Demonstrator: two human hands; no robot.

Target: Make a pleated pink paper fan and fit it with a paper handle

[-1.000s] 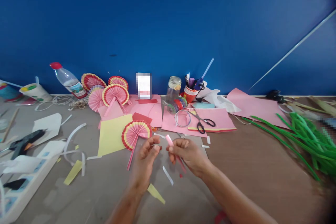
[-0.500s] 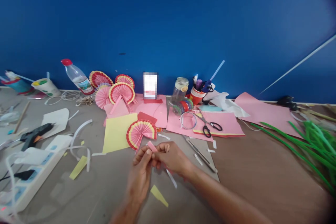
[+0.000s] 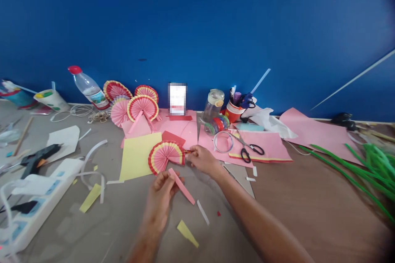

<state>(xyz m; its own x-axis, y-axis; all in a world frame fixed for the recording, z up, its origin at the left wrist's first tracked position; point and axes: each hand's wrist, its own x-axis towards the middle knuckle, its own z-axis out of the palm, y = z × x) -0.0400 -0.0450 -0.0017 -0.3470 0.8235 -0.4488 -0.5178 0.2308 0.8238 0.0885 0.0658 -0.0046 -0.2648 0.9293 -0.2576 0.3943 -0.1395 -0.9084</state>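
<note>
Between the thumb and fingers of my left hand (image 3: 164,185) is a folded pink paper strip (image 3: 182,187), slanting down to the right. My right hand (image 3: 202,160) reaches past it, fingers drawn together at a small orange item (image 3: 187,152) mostly hidden by the fingertips; its kind cannot be told. Just left of those fingertips lies a pleated paper fan (image 3: 163,154), pink with a yellow and red rim. It partly overlaps a yellow paper sheet (image 3: 135,160). Below the hands are a white paper strip (image 3: 203,212) and a yellow scrap (image 3: 187,233).
More pleated fans (image 3: 142,109) lean near the blue wall beside a bottle (image 3: 91,90). Scissors (image 3: 246,146) and a tape roll (image 3: 223,142) lie on pink paper at right. A power strip (image 3: 46,201) and glue gun (image 3: 38,158) are left, green stems (image 3: 370,176) far right.
My right hand has let go of the pink strip and moved up to the orange item beside the fan. My left hand keeps the strip, which now shows at full length.
</note>
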